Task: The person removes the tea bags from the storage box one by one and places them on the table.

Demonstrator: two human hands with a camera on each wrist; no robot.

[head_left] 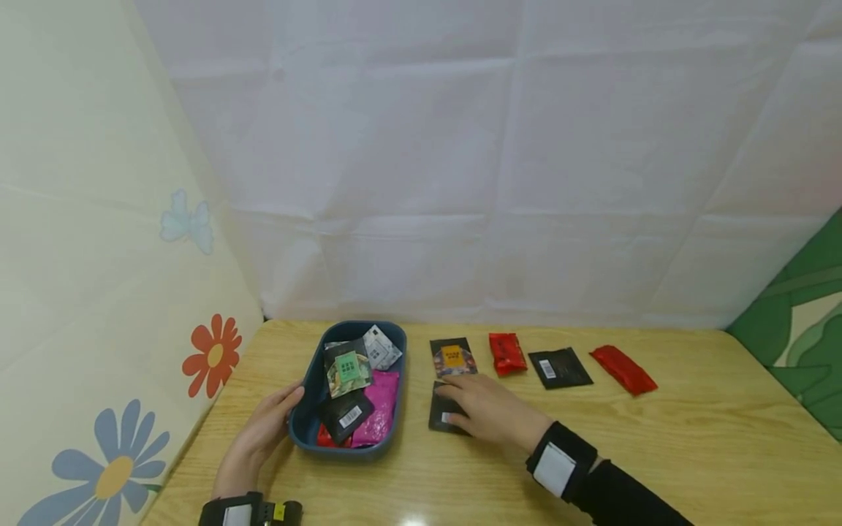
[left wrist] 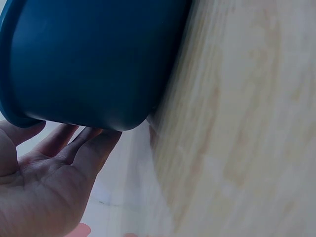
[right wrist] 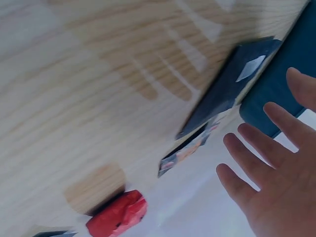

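Left hand, fingers straight, rests against the blue tray at its 9 o'clock wall. Right hand, fingers spread flat, lies over a black sachet on the wooden surface, just at 3 o'clock of the tray.

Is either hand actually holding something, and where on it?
Neither grips anything. The left hand rests open against the bin's side; the right hand lies flat over a black packet.
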